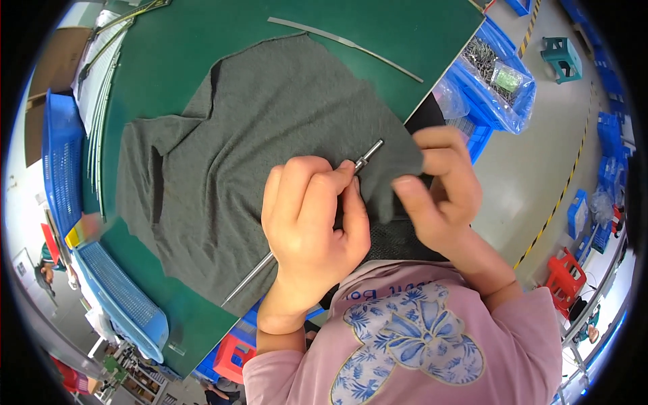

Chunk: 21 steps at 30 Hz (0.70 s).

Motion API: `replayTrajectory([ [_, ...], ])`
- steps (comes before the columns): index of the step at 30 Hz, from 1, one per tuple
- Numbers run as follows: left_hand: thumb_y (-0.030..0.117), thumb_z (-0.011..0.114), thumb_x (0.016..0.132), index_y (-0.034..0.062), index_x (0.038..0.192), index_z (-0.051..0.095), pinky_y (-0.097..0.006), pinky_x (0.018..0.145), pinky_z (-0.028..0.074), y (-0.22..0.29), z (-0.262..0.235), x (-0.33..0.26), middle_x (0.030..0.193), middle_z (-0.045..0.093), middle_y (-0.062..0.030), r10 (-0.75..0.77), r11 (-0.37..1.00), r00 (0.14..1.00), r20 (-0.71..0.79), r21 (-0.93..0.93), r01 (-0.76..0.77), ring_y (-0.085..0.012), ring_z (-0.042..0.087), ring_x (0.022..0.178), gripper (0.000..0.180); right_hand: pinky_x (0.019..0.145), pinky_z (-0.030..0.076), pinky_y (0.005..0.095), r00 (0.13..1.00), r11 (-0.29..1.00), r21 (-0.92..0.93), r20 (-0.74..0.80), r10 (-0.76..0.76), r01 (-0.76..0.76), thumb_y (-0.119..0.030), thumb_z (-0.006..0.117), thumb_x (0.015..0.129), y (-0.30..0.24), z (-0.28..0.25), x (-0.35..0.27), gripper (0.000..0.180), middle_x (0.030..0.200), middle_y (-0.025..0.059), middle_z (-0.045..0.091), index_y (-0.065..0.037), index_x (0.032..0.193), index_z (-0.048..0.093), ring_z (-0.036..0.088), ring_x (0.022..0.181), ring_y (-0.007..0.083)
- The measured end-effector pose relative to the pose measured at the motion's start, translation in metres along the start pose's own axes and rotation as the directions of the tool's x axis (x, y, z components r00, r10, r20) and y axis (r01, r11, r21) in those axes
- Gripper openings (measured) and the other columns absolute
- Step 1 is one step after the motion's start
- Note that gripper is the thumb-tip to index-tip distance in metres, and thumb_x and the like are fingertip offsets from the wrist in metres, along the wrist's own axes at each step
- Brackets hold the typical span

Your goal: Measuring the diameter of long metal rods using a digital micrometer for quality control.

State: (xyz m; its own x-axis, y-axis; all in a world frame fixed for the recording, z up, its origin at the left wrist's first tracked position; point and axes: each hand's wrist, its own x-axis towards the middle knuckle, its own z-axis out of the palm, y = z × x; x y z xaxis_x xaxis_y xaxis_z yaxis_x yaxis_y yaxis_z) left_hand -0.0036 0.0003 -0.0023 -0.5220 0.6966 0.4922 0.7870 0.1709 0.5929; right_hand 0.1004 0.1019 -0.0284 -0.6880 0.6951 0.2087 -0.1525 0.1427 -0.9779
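My left hand [314,216] is closed around a slim silver metal rod [248,278], its thumb and forefinger pinching near a stepped collar. The rod slants across the dark grey cloth [270,115], its tapered end at the lower left and its blunt end past my fingertips. To the right, my right hand [445,192] is beside the cloth's right edge, thumb and curled fingers apart. No object shows in it, though whether its fingertips touch the cloth is hard to tell. The creased cloth lies spread over the green tabletop [182,34].
A thin pale strip [347,44] lies beyond the cloth. Blue baskets [64,155] and long white rods [106,128] line the left side. Off the right edge stands a blue bin [489,74] of small metal parts. Stools [561,59] stand on the floor.
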Motion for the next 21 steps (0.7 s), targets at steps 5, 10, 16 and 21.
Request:
replayTrajectory([
  [5,-0.004,0.061,0.061,0.0022,0.076,0.053,-0.032,0.052,0.037,0.004,0.001,-0.005,0.072,0.047,-0.0087,-0.018,0.998,0.999,0.027,0.054,0.017,-0.0243,0.045,0.06,0.019,0.063,0.033,0.0309,0.907,0.668,-0.646,0.097,-0.409,0.37,-0.012,0.067,0.058,-0.003,0.006,0.017,0.017,0.077,0.0027,0.049,-0.011,0.072,0.058,0.046,0.068,0.0188],
  [10,-0.004,0.059,0.063,0.002,0.079,0.052,-0.033,0.054,0.037,0.002,0.002,0.0,0.076,0.047,-0.0095,-0.001,0.997,0.999,0.049,0.081,-0.003,-0.0253,0.045,0.062,0.018,0.068,0.03,0.0324,0.907,0.606,-0.723,0.07,-0.415,0.333,-0.015,0.066,0.059,0.001,-0.015,0.034,0.019,0.077,0.0014,0.051,-0.012,0.077,0.059,0.048,0.072,0.018],
  [16,-0.001,0.058,0.067,0.0014,0.079,0.048,-0.037,0.057,0.041,0.007,-0.013,0.006,0.08,0.047,-0.0112,-0.102,0.995,0.984,0.145,0.01,0.102,-0.0293,0.05,0.066,0.016,0.077,0.032,0.0329,0.681,0.381,-0.565,0.61,-0.405,0.732,-0.022,0.062,0.063,-0.023,-0.005,0.052,0.024,0.08,-0.002,0.053,-0.012,0.084,0.057,0.05,0.077,0.0132],
  [21,0.001,0.056,0.071,-0.0005,0.077,0.05,-0.036,0.058,0.041,-0.012,-0.048,-0.002,0.076,0.049,-0.0132,-0.213,0.937,0.948,0.235,-0.226,0.266,-0.0306,0.051,0.068,0.009,0.077,0.036,0.032,0.318,0.145,-0.284,0.808,-0.496,0.948,-0.025,0.059,0.068,-0.029,0.014,0.072,0.014,0.072,-0.0013,0.05,-0.013,0.073,0.054,0.051,0.071,0.0136],
])
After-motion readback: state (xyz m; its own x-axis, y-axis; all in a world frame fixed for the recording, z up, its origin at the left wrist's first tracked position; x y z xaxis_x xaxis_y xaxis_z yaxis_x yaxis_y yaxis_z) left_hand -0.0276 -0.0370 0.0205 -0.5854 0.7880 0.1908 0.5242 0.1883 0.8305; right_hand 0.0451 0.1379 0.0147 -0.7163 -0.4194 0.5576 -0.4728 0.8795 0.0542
